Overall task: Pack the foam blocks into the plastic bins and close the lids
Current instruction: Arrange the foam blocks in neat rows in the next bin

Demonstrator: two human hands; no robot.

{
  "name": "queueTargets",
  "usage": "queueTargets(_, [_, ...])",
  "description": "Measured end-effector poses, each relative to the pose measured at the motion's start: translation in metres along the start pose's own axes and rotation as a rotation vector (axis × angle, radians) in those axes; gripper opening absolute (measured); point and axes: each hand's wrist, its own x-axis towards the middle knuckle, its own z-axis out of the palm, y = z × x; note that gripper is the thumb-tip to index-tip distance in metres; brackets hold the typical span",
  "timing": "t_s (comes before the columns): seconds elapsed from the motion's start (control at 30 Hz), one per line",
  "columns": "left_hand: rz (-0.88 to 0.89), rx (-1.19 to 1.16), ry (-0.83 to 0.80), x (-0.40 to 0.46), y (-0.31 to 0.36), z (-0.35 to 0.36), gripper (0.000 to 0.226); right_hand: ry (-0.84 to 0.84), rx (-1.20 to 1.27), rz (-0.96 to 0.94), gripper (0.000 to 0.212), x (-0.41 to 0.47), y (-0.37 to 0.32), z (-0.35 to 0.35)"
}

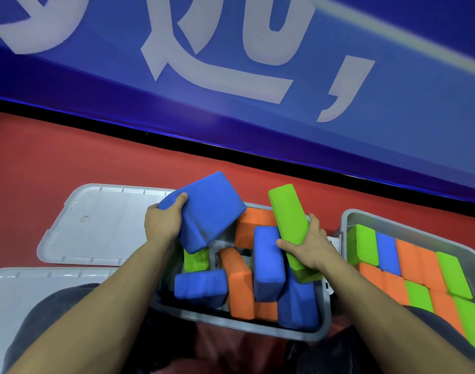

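From the head camera, looking down past both forearms, the left hand grips a big blue block by its left end: the thumb lies on the top face near the corner, and the other fingers curl round the end and under it, out of sight. The block is tilted and held above the left side of the middle bin, its lower corner hanging over the blocks inside. The right hand grips a green block near its lower end, with the thumb across the near face and the fingers wrapped behind the far side. This block stands steeply, top end leaning away and to the left, lower end down among the blocks at the bin's right side. In the middle bin, blue, orange and green blocks lie jumbled at odd angles, among them a blue block on end just left of the right thumb and an orange block beside it. To the right, a second bin holds green, blue and orange blocks set in tidy rows. Two grey lids lie flat on the red floor to the left, one behind the other. A blue banner with white lettering runs along the back.
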Motion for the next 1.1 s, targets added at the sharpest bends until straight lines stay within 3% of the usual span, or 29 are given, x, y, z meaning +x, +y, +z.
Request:
queueTargets(0.2, [-0.002, 0.011, -0.004, -0.003, 0.002, 0.001, 0.063, 0.003, -0.008, 0.008, 0.117, 0.004, -0.002, 0.002])
queueTargets(0.33, [0.0, 0.011, 0.009, -0.003, 0.004, 0.0, 0.06, 0.095, -0.068, -0.033, 0.114, 0.002, -0.008, 0.002])
queueTargets(0.57, [0.01, -0.007, 0.006, -0.006, 0.007, -0.003, 0.067, 0.328, -0.186, -0.326, 0.091, -0.01, -0.039, 0.008])
queueTargets(0.67, [0.03, -0.002, 0.013, -0.006, 0.009, -0.005, 0.066, 0.272, -0.079, -0.442, 0.08, -0.011, -0.059, 0.02])
queueTargets(0.83, [0.063, -0.004, 0.002, -0.008, 0.013, -0.009, 0.079, 0.0, 0.205, -0.502, 0.065, -0.013, -0.098, 0.05])
queueTargets(0.97, [0.13, -0.015, -0.145, -0.018, 0.018, -0.001, 0.063, -0.222, 0.556, -0.382, 0.093, -0.014, -0.12, 0.072])
queueTargets(1.1, [0.101, -0.054, -0.327, -0.023, 0.017, 0.006, 0.064, -0.216, 0.539, -0.355, 0.117, -0.008, -0.127, 0.077])
